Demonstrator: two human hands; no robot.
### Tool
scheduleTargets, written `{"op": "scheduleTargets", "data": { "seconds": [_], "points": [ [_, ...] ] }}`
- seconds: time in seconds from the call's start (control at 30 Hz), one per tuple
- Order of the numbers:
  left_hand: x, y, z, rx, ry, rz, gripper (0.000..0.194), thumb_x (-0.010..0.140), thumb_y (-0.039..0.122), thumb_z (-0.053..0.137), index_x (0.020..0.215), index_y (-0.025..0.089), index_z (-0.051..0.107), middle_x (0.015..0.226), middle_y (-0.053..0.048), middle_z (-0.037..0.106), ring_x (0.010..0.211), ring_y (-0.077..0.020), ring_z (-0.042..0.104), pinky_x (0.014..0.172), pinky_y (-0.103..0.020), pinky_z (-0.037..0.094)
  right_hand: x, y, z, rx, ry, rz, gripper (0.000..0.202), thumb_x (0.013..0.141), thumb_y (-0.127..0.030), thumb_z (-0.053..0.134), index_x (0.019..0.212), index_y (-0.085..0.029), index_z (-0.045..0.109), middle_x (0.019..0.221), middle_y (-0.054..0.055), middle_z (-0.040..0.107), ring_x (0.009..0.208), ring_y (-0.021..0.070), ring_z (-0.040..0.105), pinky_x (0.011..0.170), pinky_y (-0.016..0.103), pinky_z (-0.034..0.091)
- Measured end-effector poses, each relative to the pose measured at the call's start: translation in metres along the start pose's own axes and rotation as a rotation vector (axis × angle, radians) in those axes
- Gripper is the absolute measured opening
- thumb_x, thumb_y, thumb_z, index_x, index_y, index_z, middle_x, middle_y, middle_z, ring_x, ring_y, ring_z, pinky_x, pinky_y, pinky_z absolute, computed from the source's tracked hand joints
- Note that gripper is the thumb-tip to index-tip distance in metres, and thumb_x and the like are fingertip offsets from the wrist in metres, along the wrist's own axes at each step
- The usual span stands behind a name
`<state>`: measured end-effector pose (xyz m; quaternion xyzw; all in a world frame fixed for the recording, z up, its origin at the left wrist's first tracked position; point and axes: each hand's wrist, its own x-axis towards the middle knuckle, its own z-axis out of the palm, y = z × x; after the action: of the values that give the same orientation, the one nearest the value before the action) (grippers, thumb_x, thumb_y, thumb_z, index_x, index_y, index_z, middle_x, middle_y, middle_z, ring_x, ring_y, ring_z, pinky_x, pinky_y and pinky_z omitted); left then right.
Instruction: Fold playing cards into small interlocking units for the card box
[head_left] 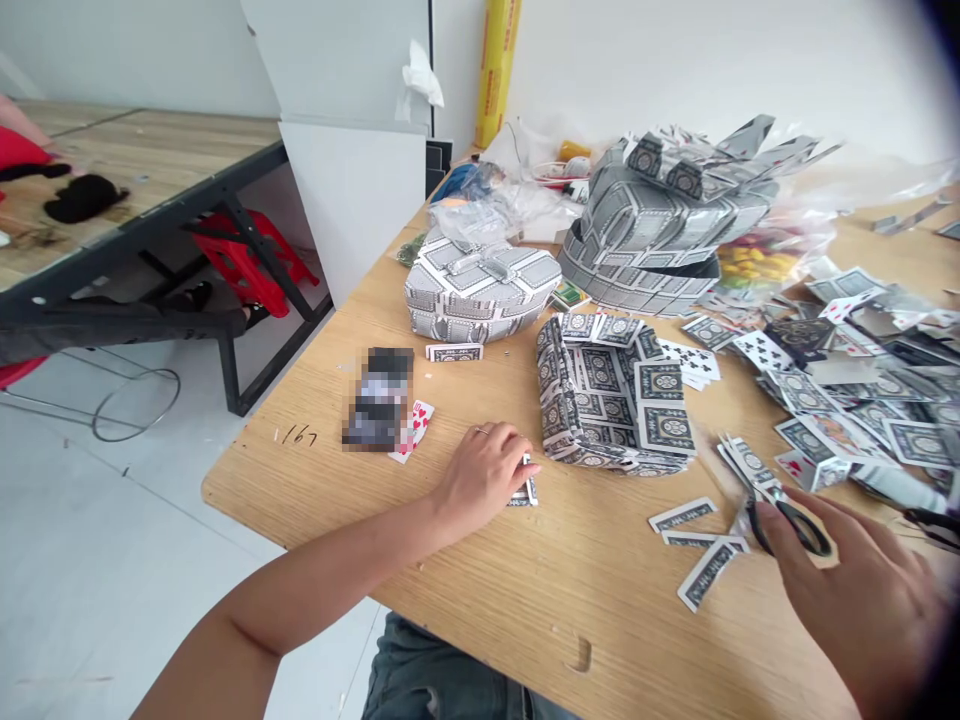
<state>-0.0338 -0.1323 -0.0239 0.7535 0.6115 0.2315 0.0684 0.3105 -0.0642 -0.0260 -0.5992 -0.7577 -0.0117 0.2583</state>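
My left hand is closed over a small piece of playing card on the table, its fingers covering most of it. My right hand has its fingers at the dark handles of a pair of scissors, whose blades point away from me. Several cut card strips lie to the left of the scissors. Between and beyond my hands stands an open box woven from folded playing cards, with patterned card backs showing inside and out.
A lidded card box stands behind, with larger stacked card boxes at the back right. Loose playing cards are heaped at the right. A pixelated dark object lies on the left, on a ten of hearts.
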Motion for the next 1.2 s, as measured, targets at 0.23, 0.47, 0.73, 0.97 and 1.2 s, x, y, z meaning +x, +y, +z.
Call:
{"op": "scheduleTargets", "data": {
  "seconds": [0.23,0.47,0.73,0.97,1.2],
  "points": [
    [0.005,0.005,-0.017,-0.116,0.293,0.163,0.011,0.093,0.028,0.057,0.088,0.019,0.058,0.092,-0.004,0.069,0.09,-0.0158,0.064,0.084,-0.031,0.049,0.029,-0.069,-0.037,0.13,0.042,-0.347,0.025,0.093,-0.03,0.056,0.115,-0.025,0.065,0.108,0.009,0.07,0.1,0.0263,0.066,0.089,0.041,0.05],
    [0.021,0.027,-0.029,-0.011,0.289,0.433,0.028,0.09,0.022,0.062,0.117,0.015,0.057,0.113,-0.008,0.069,0.109,-0.018,0.062,0.097,-0.031,0.047,0.057,-0.088,-0.035,0.239,-0.191,-0.598,0.026,0.093,-0.029,0.059,0.118,-0.023,0.065,0.107,0.008,0.072,0.103,0.0229,0.063,0.088,0.04,0.048],
    [0.058,0.026,-0.008,0.093,0.133,0.441,0.026,0.091,0.029,0.061,0.113,0.015,0.061,0.113,-0.007,0.069,0.117,-0.0233,0.056,0.1,-0.037,0.039,0.076,-0.089,-0.007,0.221,-0.362,-0.661,0.026,0.087,-0.032,0.068,0.112,-0.023,0.069,0.105,0.006,0.073,0.108,0.0252,0.056,0.09,0.041,0.04],
    [0.066,0.029,-0.006,0.072,0.031,0.423,0.012,0.093,0.027,0.058,0.098,0.016,0.06,0.091,-0.003,0.07,0.1,-0.02,0.061,0.1,-0.042,0.032,0.088,-0.088,-0.002,0.271,-0.521,-0.679,0.017,0.085,-0.023,0.071,0.101,-0.023,0.071,0.097,0.003,0.072,0.108,0.0213,0.059,0.092,0.039,0.033],
    [0.07,0.035,-0.004,0.121,-0.03,0.428,0.01,0.095,0.019,0.051,0.088,0.016,0.058,0.081,-0.002,0.067,0.094,-0.0215,0.058,0.099,-0.046,0.031,0.093,-0.097,-0.004,0.287,-0.611,-0.652,0.005,0.087,-0.018,0.067,0.091,-0.018,0.069,0.089,0.004,0.071,0.095,0.0199,0.062,0.091,0.038,0.034]
  ]
}}
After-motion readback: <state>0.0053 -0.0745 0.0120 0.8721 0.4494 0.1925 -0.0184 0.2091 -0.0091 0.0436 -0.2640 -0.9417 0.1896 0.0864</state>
